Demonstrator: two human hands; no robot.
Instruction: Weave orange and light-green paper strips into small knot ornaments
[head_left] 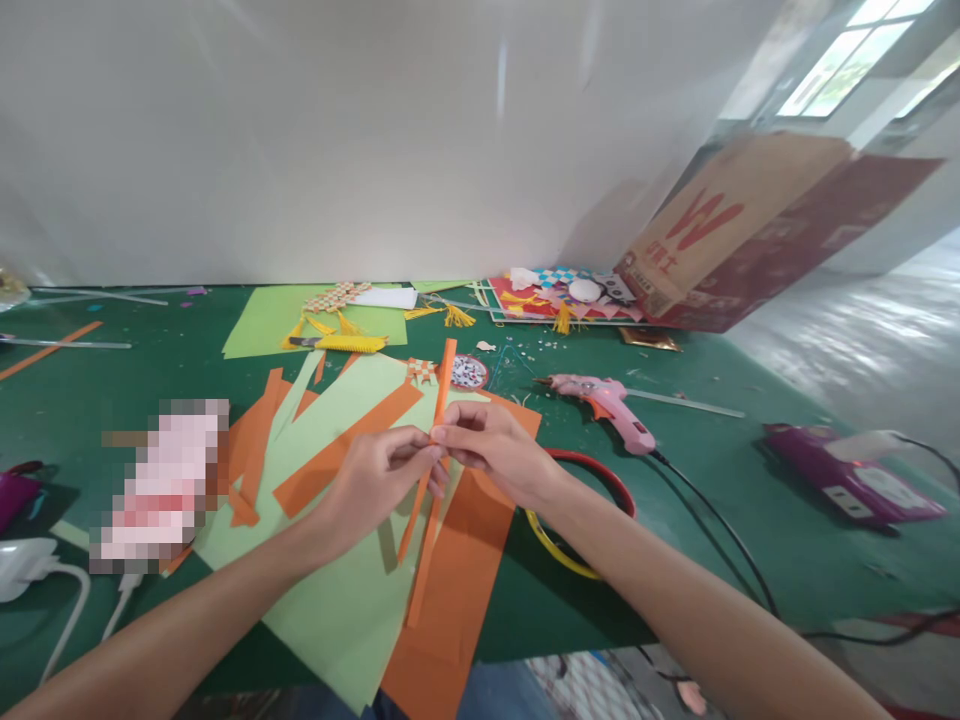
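Note:
Above the middle of the green table, a narrow orange paper strip [445, 378] is pinched between the fingers of both hands. My left hand [386, 470] closes on it from the left, thumb and forefinger together. My right hand [484, 445] grips the same strip from the right, its fingertips touching those of the left. The strip's upper end points away from me, and narrow orange lengths hang below the hands. Beneath lie a light green sheet [330, 590] and a wide orange sheet [450, 640]. A woven orange-and-white piece [422, 371] rests just beyond the hands.
A pink glue gun [611, 405] lies right of centre, its black cord running toward me. Red and yellow rings [626, 495] sit by my right forearm. Further back are a yellow cutter [345, 343] and a paper bag [720, 230]. A purple power strip [855, 480] stands at the right.

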